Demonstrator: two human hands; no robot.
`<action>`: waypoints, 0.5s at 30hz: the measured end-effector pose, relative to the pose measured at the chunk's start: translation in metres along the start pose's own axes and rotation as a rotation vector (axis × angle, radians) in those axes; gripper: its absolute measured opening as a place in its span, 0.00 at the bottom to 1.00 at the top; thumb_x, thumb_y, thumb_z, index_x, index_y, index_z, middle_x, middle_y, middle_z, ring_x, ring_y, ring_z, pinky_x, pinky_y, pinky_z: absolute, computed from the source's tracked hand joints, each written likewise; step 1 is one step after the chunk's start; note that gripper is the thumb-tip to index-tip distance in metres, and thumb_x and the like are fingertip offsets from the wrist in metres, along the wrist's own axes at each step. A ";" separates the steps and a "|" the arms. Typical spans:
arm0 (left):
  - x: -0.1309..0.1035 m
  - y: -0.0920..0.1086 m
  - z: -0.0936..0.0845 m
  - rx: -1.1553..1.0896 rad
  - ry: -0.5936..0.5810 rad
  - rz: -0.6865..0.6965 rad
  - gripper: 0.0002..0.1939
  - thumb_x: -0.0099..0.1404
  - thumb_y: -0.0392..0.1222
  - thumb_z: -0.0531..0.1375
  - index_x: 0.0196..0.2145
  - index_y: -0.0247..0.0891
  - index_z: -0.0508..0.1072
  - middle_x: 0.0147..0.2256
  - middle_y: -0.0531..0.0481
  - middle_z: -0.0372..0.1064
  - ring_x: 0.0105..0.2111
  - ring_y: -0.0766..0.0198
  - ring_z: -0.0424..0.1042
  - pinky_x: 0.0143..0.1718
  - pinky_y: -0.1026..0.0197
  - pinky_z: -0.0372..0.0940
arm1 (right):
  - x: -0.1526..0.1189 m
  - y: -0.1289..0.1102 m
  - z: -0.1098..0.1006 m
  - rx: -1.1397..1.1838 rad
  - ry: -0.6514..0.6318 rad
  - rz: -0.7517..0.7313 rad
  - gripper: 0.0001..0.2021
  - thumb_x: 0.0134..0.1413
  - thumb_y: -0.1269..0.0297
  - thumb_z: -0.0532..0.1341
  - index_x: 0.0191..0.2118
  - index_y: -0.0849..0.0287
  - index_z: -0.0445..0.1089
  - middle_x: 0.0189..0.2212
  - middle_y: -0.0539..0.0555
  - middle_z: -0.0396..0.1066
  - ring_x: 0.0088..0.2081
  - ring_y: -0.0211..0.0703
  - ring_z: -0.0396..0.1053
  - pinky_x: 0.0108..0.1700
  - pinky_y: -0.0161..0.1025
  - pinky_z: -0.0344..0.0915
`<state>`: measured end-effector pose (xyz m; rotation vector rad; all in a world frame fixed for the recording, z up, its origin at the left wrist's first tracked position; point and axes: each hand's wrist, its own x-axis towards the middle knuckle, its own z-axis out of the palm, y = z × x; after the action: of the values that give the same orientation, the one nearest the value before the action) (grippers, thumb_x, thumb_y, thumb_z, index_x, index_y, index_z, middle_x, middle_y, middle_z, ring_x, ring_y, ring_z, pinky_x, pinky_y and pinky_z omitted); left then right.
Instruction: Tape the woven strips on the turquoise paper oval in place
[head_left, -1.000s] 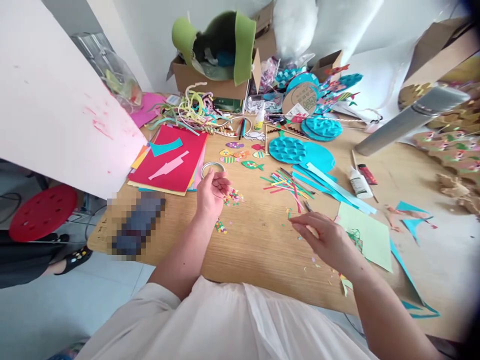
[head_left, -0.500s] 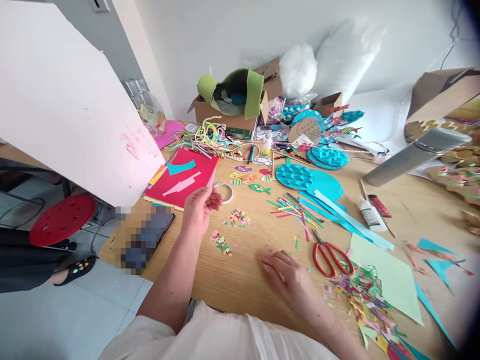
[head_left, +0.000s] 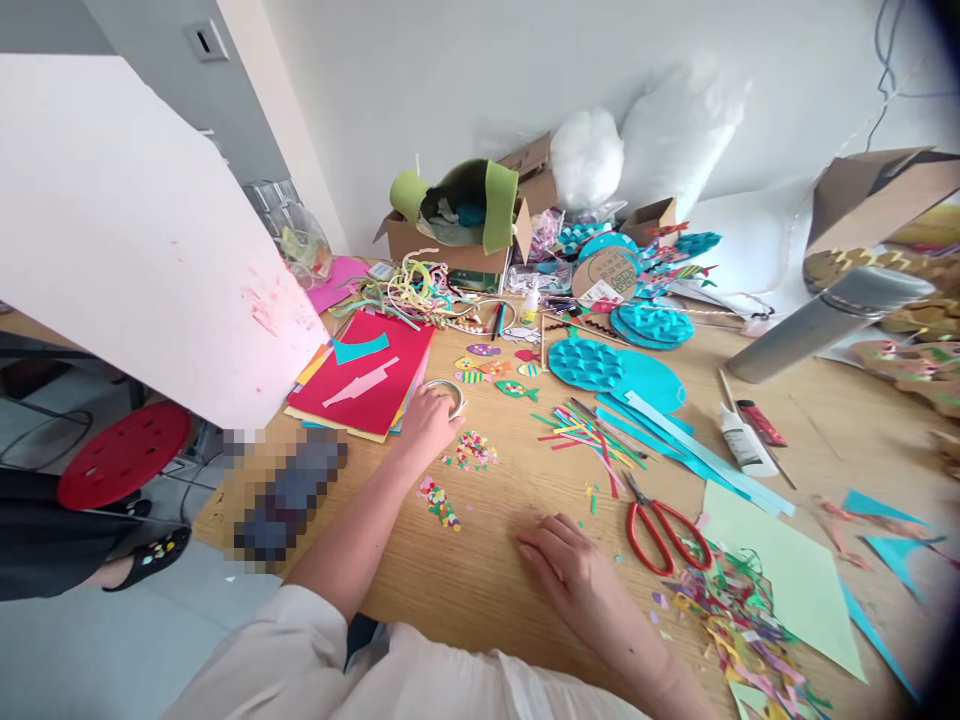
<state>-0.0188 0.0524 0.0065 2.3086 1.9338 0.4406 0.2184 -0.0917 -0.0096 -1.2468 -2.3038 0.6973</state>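
Observation:
My left hand (head_left: 430,428) reaches over the near left rim of a pale ring that looks like a roll of tape (head_left: 460,399), its fingers bent down around the edge. The underside of that grip is hidden. Just below lie small piles of colored paper confetti (head_left: 472,450), with decorated paper fish (head_left: 517,389) beyond the roll. My right hand (head_left: 566,560) rests on the wooden table (head_left: 480,590), fingers loosely laid out and nothing visible in them. Red-handled scissors (head_left: 664,530) lie to its right, and thin paper strips (head_left: 585,435) are above it.
Red paper sheets (head_left: 367,375) and a blurred-out phone (head_left: 289,495) lie at left. Blue scalloped discs (head_left: 585,364), a glue bottle (head_left: 742,440), a grey thermos (head_left: 825,320) and paper scraps (head_left: 750,620) occupy the right. A large white board (head_left: 150,240) leans at left.
My left hand has come down and slightly right, from a pinch beside the roll onto its near rim. The roll and my right hand have stayed in place; the view has tilted slightly.

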 end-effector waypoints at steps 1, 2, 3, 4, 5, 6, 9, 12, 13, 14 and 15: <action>0.003 0.001 0.003 0.024 0.003 0.003 0.08 0.59 0.43 0.66 0.31 0.35 0.78 0.36 0.40 0.77 0.45 0.51 0.72 0.53 0.52 0.61 | 0.000 0.001 0.001 -0.003 0.003 -0.003 0.12 0.67 0.68 0.51 0.36 0.58 0.71 0.31 0.54 0.69 0.35 0.44 0.68 0.38 0.41 0.64; 0.005 0.002 0.005 0.046 0.008 0.003 0.08 0.60 0.43 0.65 0.31 0.35 0.78 0.36 0.40 0.76 0.45 0.51 0.71 0.53 0.52 0.61 | 0.000 0.001 0.001 -0.007 0.006 -0.006 0.12 0.67 0.68 0.51 0.36 0.58 0.71 0.31 0.54 0.70 0.35 0.44 0.68 0.38 0.41 0.65; 0.007 0.004 0.007 0.066 0.012 0.001 0.09 0.61 0.44 0.64 0.31 0.34 0.78 0.35 0.40 0.76 0.45 0.51 0.71 0.52 0.52 0.62 | 0.000 0.001 0.002 -0.010 0.006 -0.008 0.12 0.67 0.68 0.51 0.37 0.58 0.71 0.31 0.54 0.70 0.36 0.44 0.68 0.38 0.41 0.65; 0.009 0.005 0.008 0.085 0.016 -0.003 0.09 0.61 0.44 0.63 0.31 0.34 0.78 0.35 0.40 0.76 0.44 0.51 0.70 0.50 0.52 0.62 | 0.001 0.001 0.002 -0.014 0.003 -0.010 0.12 0.67 0.68 0.51 0.37 0.58 0.71 0.31 0.54 0.70 0.36 0.44 0.68 0.38 0.41 0.65; 0.011 0.006 0.009 0.102 0.020 -0.009 0.10 0.62 0.44 0.62 0.31 0.35 0.78 0.35 0.40 0.75 0.44 0.51 0.70 0.49 0.52 0.62 | 0.001 0.001 0.002 -0.018 0.002 -0.013 0.12 0.67 0.68 0.51 0.37 0.58 0.71 0.31 0.54 0.70 0.36 0.44 0.68 0.38 0.41 0.65; 0.012 0.007 0.009 0.117 0.024 -0.013 0.10 0.62 0.44 0.62 0.31 0.35 0.78 0.35 0.40 0.75 0.44 0.51 0.70 0.49 0.52 0.62 | 0.001 0.001 0.002 -0.022 0.004 -0.014 0.12 0.67 0.68 0.51 0.37 0.58 0.71 0.31 0.54 0.70 0.36 0.44 0.68 0.37 0.41 0.65; 0.015 0.010 0.009 0.148 0.027 -0.009 0.09 0.63 0.44 0.61 0.31 0.36 0.77 0.34 0.40 0.75 0.43 0.52 0.69 0.48 0.52 0.62 | 0.002 0.000 0.001 -0.034 -0.005 -0.010 0.13 0.67 0.68 0.50 0.37 0.58 0.72 0.31 0.54 0.70 0.35 0.44 0.68 0.37 0.41 0.66; 0.017 0.011 0.009 0.165 0.029 0.006 0.09 0.63 0.42 0.60 0.31 0.35 0.77 0.34 0.39 0.75 0.42 0.52 0.70 0.47 0.51 0.62 | 0.003 -0.002 0.000 -0.043 -0.030 0.003 0.13 0.67 0.68 0.50 0.37 0.58 0.72 0.31 0.55 0.70 0.36 0.45 0.68 0.37 0.42 0.66; 0.017 0.010 0.010 0.169 0.031 0.008 0.09 0.63 0.41 0.59 0.31 0.35 0.77 0.34 0.39 0.75 0.42 0.52 0.70 0.47 0.52 0.62 | 0.003 -0.002 0.000 -0.046 -0.032 0.004 0.13 0.67 0.68 0.50 0.36 0.58 0.72 0.31 0.55 0.70 0.36 0.45 0.68 0.37 0.43 0.66; 0.018 0.009 0.011 0.174 0.034 0.007 0.08 0.63 0.40 0.59 0.31 0.35 0.77 0.34 0.39 0.75 0.41 0.52 0.70 0.47 0.52 0.62 | 0.003 -0.003 0.000 -0.050 -0.032 0.005 0.13 0.67 0.69 0.50 0.36 0.58 0.72 0.32 0.55 0.70 0.36 0.45 0.68 0.37 0.43 0.66; 0.018 0.008 0.012 0.178 0.037 0.004 0.08 0.63 0.39 0.59 0.31 0.34 0.77 0.35 0.39 0.75 0.41 0.52 0.70 0.46 0.52 0.62 | 0.003 -0.003 0.000 -0.055 -0.030 0.005 0.13 0.67 0.69 0.50 0.36 0.58 0.72 0.32 0.55 0.70 0.36 0.45 0.68 0.37 0.43 0.66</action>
<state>-0.0051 0.0698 0.0004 2.4274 2.0641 0.3260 0.2147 -0.0907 -0.0071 -1.2758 -2.3596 0.6625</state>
